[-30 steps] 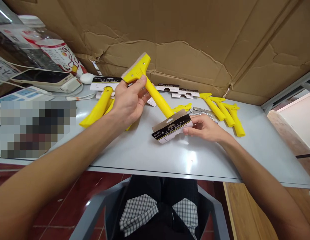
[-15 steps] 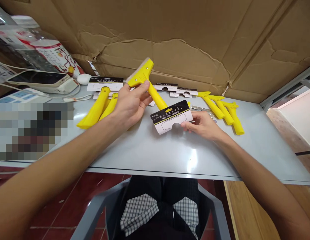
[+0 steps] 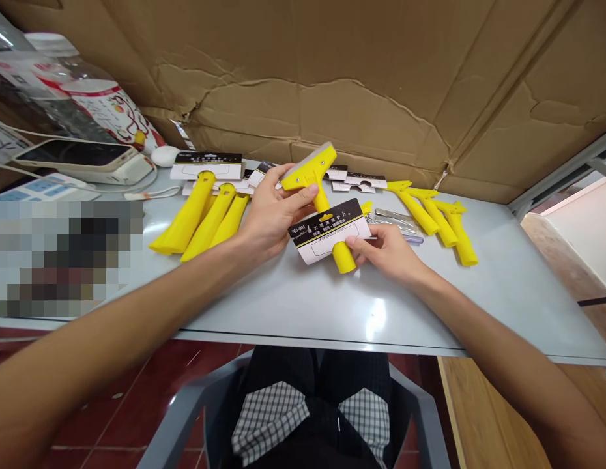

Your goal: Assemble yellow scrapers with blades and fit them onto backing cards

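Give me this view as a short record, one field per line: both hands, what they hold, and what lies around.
left hand: grips the yellow scraper near its head
right hand: pinches the printed card at its right side
scraper and card: handle passes through the card, its end out in front
left on table: yellow handles with cards
right on table: three yellow scrapers
far left: phone, bottle
surface: pale table
behind: cardboard
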